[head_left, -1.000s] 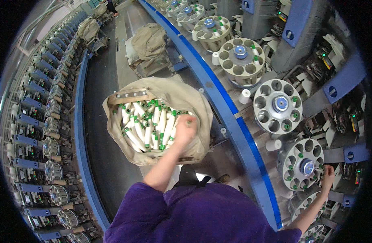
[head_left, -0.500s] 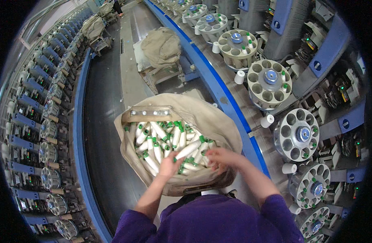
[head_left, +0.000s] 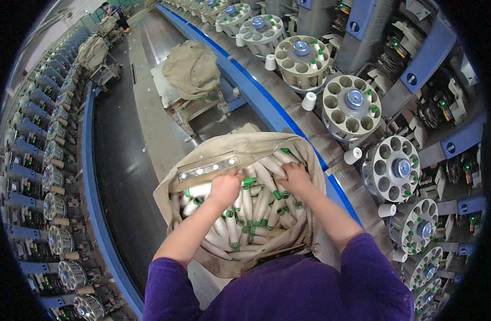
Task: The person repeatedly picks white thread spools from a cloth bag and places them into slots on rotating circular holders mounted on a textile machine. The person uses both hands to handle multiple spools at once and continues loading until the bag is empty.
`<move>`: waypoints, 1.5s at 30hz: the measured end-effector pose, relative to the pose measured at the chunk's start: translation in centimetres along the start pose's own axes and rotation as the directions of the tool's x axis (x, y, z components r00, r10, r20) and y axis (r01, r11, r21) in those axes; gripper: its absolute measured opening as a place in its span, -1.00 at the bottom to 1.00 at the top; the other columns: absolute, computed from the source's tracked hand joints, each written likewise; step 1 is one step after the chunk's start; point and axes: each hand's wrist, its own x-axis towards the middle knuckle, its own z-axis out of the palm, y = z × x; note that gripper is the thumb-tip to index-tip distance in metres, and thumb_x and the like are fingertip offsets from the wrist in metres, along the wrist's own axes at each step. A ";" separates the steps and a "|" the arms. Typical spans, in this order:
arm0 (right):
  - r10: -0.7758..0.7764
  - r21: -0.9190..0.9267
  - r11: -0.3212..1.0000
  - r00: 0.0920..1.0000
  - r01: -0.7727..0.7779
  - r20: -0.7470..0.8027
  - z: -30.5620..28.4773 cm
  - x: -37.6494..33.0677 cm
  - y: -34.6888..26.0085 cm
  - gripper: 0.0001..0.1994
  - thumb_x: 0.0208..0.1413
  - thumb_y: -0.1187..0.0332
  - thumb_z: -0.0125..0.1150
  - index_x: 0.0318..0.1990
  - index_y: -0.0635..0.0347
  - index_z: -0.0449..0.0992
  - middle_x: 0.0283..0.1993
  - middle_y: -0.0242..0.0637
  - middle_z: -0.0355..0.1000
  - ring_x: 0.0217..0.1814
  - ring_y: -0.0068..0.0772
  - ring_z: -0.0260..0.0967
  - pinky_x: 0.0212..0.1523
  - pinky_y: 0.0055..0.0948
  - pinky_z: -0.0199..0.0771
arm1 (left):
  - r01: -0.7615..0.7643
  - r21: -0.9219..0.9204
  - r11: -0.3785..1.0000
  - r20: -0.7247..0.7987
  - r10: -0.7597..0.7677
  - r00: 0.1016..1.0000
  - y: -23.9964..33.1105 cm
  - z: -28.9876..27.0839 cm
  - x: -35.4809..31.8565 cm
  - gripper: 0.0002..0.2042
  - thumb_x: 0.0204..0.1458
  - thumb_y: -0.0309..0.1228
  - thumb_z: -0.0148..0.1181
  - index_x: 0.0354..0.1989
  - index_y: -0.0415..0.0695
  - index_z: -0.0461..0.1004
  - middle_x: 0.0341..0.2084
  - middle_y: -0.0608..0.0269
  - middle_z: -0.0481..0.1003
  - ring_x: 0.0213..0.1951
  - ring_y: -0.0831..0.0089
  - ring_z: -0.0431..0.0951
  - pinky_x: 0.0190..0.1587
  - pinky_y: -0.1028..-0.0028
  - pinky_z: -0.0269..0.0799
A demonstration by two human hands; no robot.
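- At 6 o'clock of my view sits the canvas sack (head_left: 256, 142), its mouth wide and heaped with white bobbins (head_left: 231, 229) tipped in green.
- Taking that mouth as my dial, I have the left hand (head_left: 227, 187) at 11 o'clock, fingers curled tight around a bobbin (head_left: 199, 190); white body shows at its 9 o'clock side. A green tip pokes out at its 3 o'clock side, though I cannot tell whether it belongs to the same one.
- The right hand (head_left: 297, 180) is at 2 o'clock, fingers bent and touching bobbins in the heap; I cannot tell whether it has closed on any.
- Just beyond the left hand, a riveted metal strip (head_left: 208, 169) lines the sack's rim.
- From 1 to 4 o'clock of my view I see round magazines (head_left: 354, 99), several holding green-tipped bobbins, with white cones (head_left: 308, 101) beside them.
- At 11 o'clock stands a cloth-topped cart (head_left: 191, 69).
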 end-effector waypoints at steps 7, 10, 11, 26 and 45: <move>0.069 -0.058 0.996 0.996 -0.066 0.051 0.6 -2.9 0.5 -0.65 0.05 0.25 0.09 0.00 0.11 0.35 0.16 -0.20 0.17 0.08 0.02 0.22 0.01 -0.12 0.33 | -0.471 0.328 0.819 0.151 0.447 0.882 -4.6 2.4 2.4 -0.87 -0.13 -0.39 0.04 -0.47 -0.03 0.54 -0.08 0.27 0.34 -0.10 0.37 0.37 -0.19 0.38 0.32; 0.017 0.008 1.000 0.999 -0.017 0.030 0.0 -3.7 0.2 -0.70 0.10 0.27 0.02 -0.07 0.26 0.33 0.23 -0.09 0.10 0.07 0.10 0.23 0.04 -0.07 0.30 | -0.625 0.319 0.713 0.346 0.526 0.777 -4.7 1.5 3.1 -0.86 -0.15 -0.38 0.07 -0.44 0.00 0.56 0.01 0.36 0.29 -0.11 0.42 0.34 -0.17 0.41 0.32; 0.031 0.053 0.998 0.999 -0.031 0.018 -0.7 -4.3 0.0 -0.72 0.12 0.29 0.00 -0.11 0.30 0.33 0.24 -0.04 0.08 0.06 0.13 0.23 0.04 -0.05 0.30 | -0.661 0.299 0.688 0.436 0.518 0.736 -4.7 1.2 3.7 -0.86 -0.17 -0.39 0.08 -0.44 0.01 0.56 0.02 0.38 0.29 -0.12 0.42 0.34 -0.18 0.42 0.33; 0.094 -0.048 0.995 0.904 -0.082 0.416 -2.3 -7.1 -6.4 -0.56 0.03 0.22 0.09 0.08 0.11 0.27 -0.16 -0.01 0.44 -0.11 -0.04 0.42 -0.17 -0.13 0.43 | -0.676 0.149 0.722 0.350 0.600 0.719 -5.4 -0.6 2.7 -0.72 -0.21 -0.47 0.12 -0.24 -0.06 0.52 0.04 0.16 0.28 -0.15 0.25 0.46 -0.11 0.28 0.37; 0.138 0.196 0.974 0.982 -0.112 -0.126 -0.8 1.5 -7.6 -0.74 -0.05 0.25 0.12 -0.32 0.28 0.51 -0.47 -0.04 0.47 -0.36 -0.07 0.46 -0.27 -0.21 0.44 | -0.394 -0.892 -0.219 -0.317 -0.317 0.894 -5.0 -16.8 -8.7 -0.75 0.08 -0.22 0.06 -0.20 -0.13 0.34 -0.21 0.15 0.38 -0.10 0.26 0.42 0.02 0.15 0.34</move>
